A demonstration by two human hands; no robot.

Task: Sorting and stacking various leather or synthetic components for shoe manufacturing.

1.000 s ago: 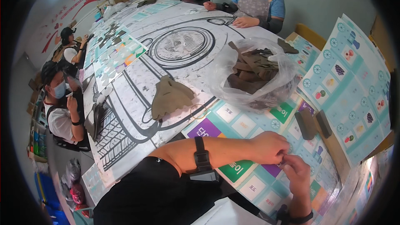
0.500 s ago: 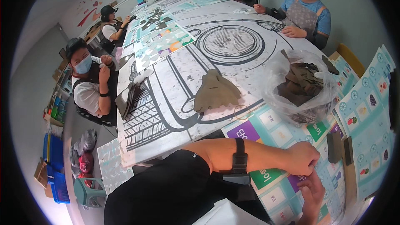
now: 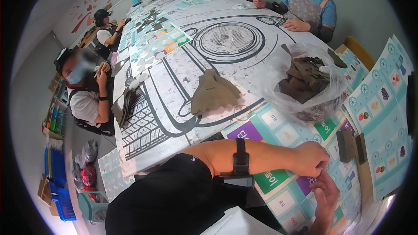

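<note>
The fingers (image 3: 321, 168) of the left hand (image 3: 310, 159) are curling shut and meeting the fingers (image 3: 320, 182) of the right hand (image 3: 324, 193) low at the right, just above the colourful printed game-board sheet (image 3: 278, 124) covering this end of the surface (image 3: 174, 104). Both sets of fingertips are pinching together on something very small; what it is I cannot tell, since it is hidden between them and may be no more than a thread or a scrap.

A piece that small is sitting in a grip that could easily be slipping, and a drop here would be sending it onto the busy pattern of the sheet, where it would be hard to find. The left forearm, wearing a black wrist strap (image 3: 240, 159), is lying across the near edge, so a shift of it could be dragging the sheet.

Just beside the hands to the right, two flat dark olive fabric pieces (image 3: 352, 146) are lying near the edge and could be getting nudged off. Farther out, a clear crinkled plastic bag (image 3: 305, 82) full of olive-brown fabric pieces is slumping open, and a loose olive-brown fabric piece (image 3: 213, 93) is lying apart to its left.
</note>
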